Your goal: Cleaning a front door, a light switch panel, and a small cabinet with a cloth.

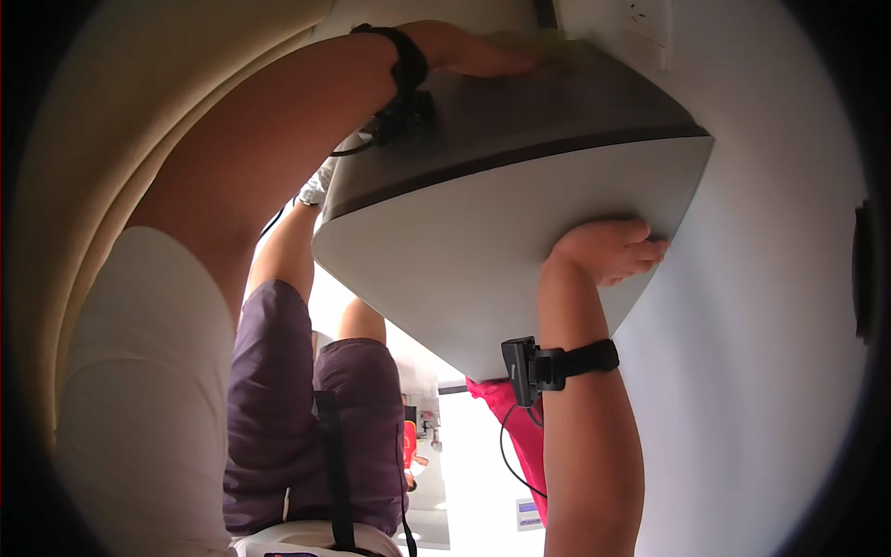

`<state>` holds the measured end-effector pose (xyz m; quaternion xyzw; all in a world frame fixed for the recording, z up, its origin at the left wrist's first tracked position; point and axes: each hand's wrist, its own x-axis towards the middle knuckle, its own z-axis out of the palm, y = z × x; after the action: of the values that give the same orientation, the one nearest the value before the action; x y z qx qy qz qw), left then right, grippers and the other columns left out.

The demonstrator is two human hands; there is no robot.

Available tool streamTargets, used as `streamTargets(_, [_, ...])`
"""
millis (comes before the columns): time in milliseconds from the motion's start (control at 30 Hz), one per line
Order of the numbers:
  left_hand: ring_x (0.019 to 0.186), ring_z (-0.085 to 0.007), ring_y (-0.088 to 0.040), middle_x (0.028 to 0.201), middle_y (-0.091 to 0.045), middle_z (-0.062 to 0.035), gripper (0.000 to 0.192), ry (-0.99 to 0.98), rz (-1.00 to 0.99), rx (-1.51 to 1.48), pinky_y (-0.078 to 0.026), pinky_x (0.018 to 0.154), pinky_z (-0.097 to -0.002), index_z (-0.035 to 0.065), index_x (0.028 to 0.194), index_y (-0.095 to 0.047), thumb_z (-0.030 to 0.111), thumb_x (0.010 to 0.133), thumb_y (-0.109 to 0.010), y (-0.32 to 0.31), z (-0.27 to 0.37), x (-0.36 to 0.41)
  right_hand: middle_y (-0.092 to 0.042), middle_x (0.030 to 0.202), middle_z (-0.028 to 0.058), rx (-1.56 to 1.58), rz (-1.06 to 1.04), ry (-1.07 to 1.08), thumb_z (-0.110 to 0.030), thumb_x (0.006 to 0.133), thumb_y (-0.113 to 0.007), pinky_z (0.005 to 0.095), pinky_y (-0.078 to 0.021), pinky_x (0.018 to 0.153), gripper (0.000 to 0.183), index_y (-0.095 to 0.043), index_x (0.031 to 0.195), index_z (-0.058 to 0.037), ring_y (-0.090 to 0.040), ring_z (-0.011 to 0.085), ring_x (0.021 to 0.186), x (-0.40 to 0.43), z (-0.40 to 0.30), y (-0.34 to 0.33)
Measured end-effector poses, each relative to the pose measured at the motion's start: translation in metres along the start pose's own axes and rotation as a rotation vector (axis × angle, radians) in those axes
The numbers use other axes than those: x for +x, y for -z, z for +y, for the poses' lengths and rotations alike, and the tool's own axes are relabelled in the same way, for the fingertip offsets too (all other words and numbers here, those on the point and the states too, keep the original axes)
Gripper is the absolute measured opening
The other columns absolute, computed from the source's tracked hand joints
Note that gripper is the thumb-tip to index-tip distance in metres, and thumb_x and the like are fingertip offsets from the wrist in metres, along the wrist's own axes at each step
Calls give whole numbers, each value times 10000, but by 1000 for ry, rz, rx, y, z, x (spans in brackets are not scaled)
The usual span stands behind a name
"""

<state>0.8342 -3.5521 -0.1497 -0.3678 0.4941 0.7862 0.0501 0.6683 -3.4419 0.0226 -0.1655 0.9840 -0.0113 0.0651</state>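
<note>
A large box-shaped cabinet or appliance has a pale grey panel [445, 237] towards me and a darker, brownish-grey face [501, 115] above it. My left hand [480, 56] reaches over that darker face, its fingers blurred against a yellowish-green thing [550, 49], possibly a cloth. Whether the fingers close on it is unclear. Against the pale panel, near its right edge, rests my right hand [612, 250], thumb apart and fingers loosely bent, with nothing seen in it. Black straps with small devices are around both wrists.
A wall socket [644, 17] is at the upper right, on the pale wall [752, 209] beside the cabinet. Pink cloth [515, 432] shows below the panel. My legs in purple shorts [271, 418] are at lower left. A person in red [411, 445] is in the background. A thin cable hangs by my right forearm.
</note>
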Motion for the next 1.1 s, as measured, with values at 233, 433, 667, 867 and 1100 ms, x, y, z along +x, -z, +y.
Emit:
streamTargets(233, [1368,-193,-386,1497,-430,-84,611,293,10,-96,-274,1148,-323,119,1513,-351,482,1027,-427,-4,-40,-103,-192,1590,187,-190,22,72,-399,1005,-210,480,-243,1160,651,-174,1540,-30,-230,342,1455,10,36,-6])
streamTargets(433, [1465,-248,-239,1638,-128,-33,590,283,-97,-117,-206,1194,-407,272,1572,-215,505,1037,-300,-46,-61,-81,-205,1586,180,-87,79,34,-402,1015,-214,492,-253,1148,639,-184,1535,-32,-256,334,1442,21,35,5])
streamTargets(667, [1273,-276,-497,1401,-522,-101,631,-116,121,106,-445,978,-383,266,1546,-289,562,991,-349,-79,47,38,-206,1582,190,-51,17,-3,-404,1013,-209,498,-259,1143,648,-172,1533,-20,-289,344,1424,9,20,9])
streamTargets(867, [1447,-282,-276,1561,-333,-106,603,-416,-127,51,-249,1161,-412,206,1542,-308,466,1003,-385,-59,119,-11,-204,1583,206,-94,38,-10,-394,1012,-201,506,-266,1139,644,-175,1528,-10,-245,346,1452,13,26,12])
streamTargets(1100, [1346,-295,-460,1453,-502,-128,449,-454,-36,209,-333,1130,-370,168,1435,-510,339,1025,-449,-41,113,-85,-198,1591,190,-62,-34,10,-403,1015,-209,501,-267,1141,649,-168,1533,-15,-225,328,1464,1,24,4])
